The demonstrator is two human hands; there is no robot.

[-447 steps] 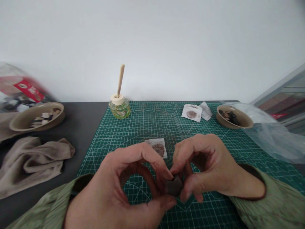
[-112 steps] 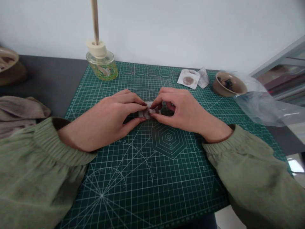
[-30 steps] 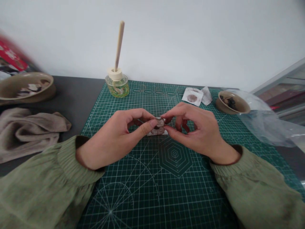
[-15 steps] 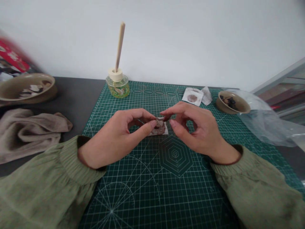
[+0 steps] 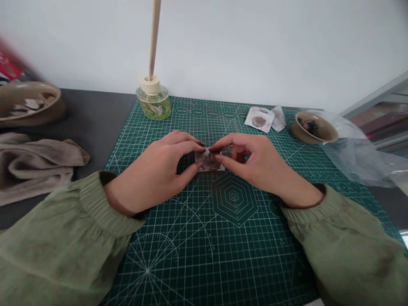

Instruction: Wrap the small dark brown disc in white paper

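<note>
A small white paper square (image 5: 199, 155) with a brown patch lies on the green cutting mat (image 5: 234, 259), between my two hands. My left hand (image 5: 162, 165) is at its left side, thumb tip and fingertips apart and resting at the paper's edge. My right hand (image 5: 255, 159) has thumb and index finger brought close together over the paper's right part. Between them is a small brown round piece (image 5: 213, 156), mostly hidden by the fingertips and blurred, so its kind does not show.
Behind stands a reed diffuser bottle (image 5: 153, 104). Brown-marked white papers (image 5: 259, 119) lie at the back right, near a small bowl of dark pieces (image 5: 314, 132) and clear plastic (image 5: 353, 165). At left are a larger bowl (image 5: 47, 108) and a brown cloth (image 5: 47, 157).
The brown round piece has gone from my left fingertips to my right ones. My left thumb and finger have parted and lowered to the paper. The view has shifted slightly.
</note>
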